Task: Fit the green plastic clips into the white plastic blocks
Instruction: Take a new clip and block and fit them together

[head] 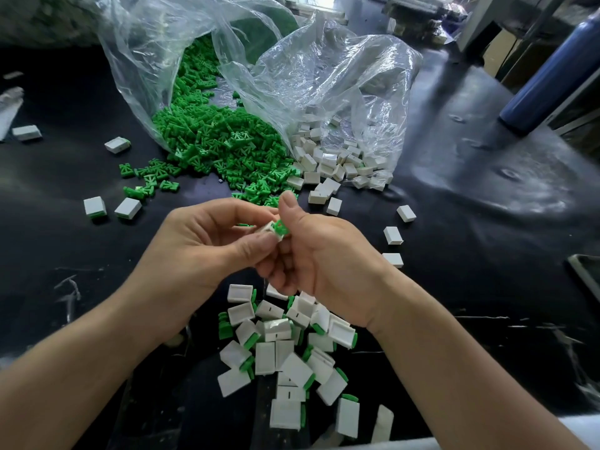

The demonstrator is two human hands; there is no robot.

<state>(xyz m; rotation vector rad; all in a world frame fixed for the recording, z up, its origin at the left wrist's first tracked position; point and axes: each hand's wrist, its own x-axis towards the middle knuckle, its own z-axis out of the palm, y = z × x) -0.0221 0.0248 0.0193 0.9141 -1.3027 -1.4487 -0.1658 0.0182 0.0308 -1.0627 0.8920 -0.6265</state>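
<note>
My left hand (207, 241) pinches a white plastic block (271, 229) between thumb and fingers at the centre of the view. My right hand (319, 251) holds a green clip (281, 227) that sits partly inside the open end of that block. Behind the hands a heap of loose green clips (224, 141) spills from a clear plastic bag (152, 60). To its right a second clear bag (341, 69) holds loose white blocks (331, 160). Below my hands lies a pile of white blocks with green clips fitted (289, 352).
Everything rests on a black table (470, 287). Single white blocks lie scattered at the left (94, 206) and right (393, 235). A dark blue bottle (548, 76) stands at the far right. A dark tray edge (584, 274) shows at the right border.
</note>
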